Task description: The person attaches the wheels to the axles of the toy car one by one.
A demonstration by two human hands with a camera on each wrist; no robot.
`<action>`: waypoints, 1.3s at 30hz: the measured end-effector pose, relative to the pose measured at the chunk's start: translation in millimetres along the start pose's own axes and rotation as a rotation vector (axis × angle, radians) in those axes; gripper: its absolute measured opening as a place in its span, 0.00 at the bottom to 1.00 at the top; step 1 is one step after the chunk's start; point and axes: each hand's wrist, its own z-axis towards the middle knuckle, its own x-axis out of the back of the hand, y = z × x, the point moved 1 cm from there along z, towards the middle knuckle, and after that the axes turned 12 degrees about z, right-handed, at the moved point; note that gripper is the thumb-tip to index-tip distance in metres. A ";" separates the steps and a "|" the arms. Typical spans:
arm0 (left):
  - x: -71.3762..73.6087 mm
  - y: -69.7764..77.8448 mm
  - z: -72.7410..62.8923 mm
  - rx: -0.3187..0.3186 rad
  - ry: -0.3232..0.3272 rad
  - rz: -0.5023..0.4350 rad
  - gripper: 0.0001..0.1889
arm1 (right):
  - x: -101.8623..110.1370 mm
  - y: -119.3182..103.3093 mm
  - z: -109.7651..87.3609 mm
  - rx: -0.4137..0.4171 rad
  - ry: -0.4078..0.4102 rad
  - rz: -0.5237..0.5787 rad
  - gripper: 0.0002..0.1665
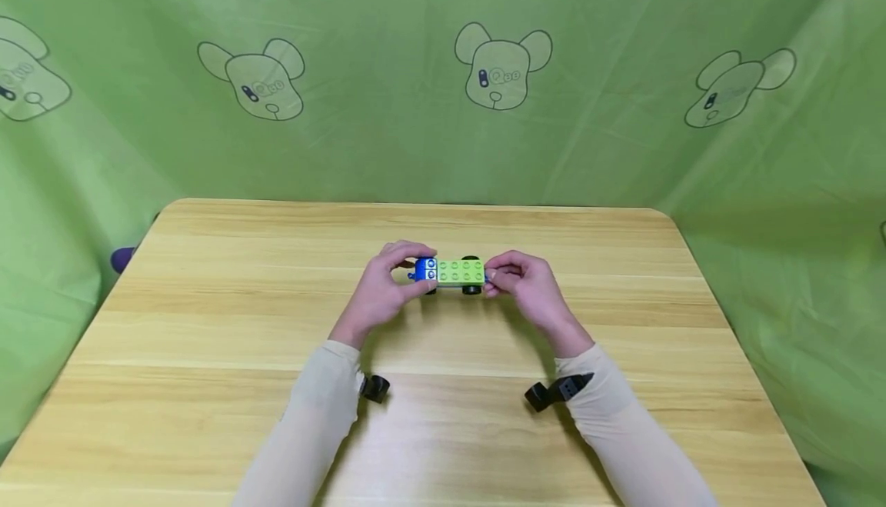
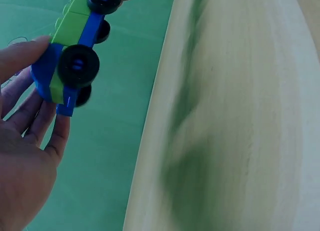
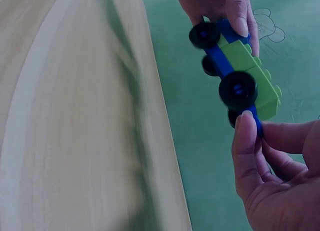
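A toy car (image 1: 460, 271) built of bricks is held level above the table between both hands. Lime green bricks (image 3: 252, 78) sit on its blue base, with black wheels (image 2: 78, 66) below and a blue brick (image 1: 426, 269) at the left end. My left hand (image 1: 379, 285) grips that blue end, thumb on the near side and fingers on the far side. At the other end my right hand (image 1: 529, 287) pinches the blue tab of the base between thumb and fingertips. Part of the tab is hidden by those fingers.
The light wooden table (image 1: 457, 430) lies beneath, its far edge beyond the hands. A green curtain (image 1: 388, 145) with bear-head drawings hangs behind and at both sides. Black wrist devices (image 1: 559, 391) are worn over the pale sleeves. Something purple (image 1: 121, 259) shows beyond the left edge.
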 end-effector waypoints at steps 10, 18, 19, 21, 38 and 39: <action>-3.7 -11.2 -5.5 0.115 0.084 -0.277 0.23 | 4.4 2.3 1.8 -0.003 0.046 0.044 0.11; -9.4 -14.8 -6.1 0.212 0.100 -0.343 0.19 | 6.6 3.9 5.0 -0.032 0.059 0.061 0.13; -9.0 -14.8 -6.0 0.207 0.108 -0.335 0.18 | 6.9 3.8 5.7 -0.036 0.059 0.060 0.13; -8.1 -16.2 -5.5 0.204 0.121 -0.309 0.17 | 7.2 3.3 7.0 -0.043 0.062 0.060 0.12; -2.0 -21.5 2.3 0.361 0.073 -0.122 0.18 | 3.2 2.2 21.3 -0.111 0.055 0.016 0.12; -2.8 -21.8 3.9 0.373 0.073 -0.120 0.18 | 2.7 2.1 22.8 -0.115 0.057 0.015 0.12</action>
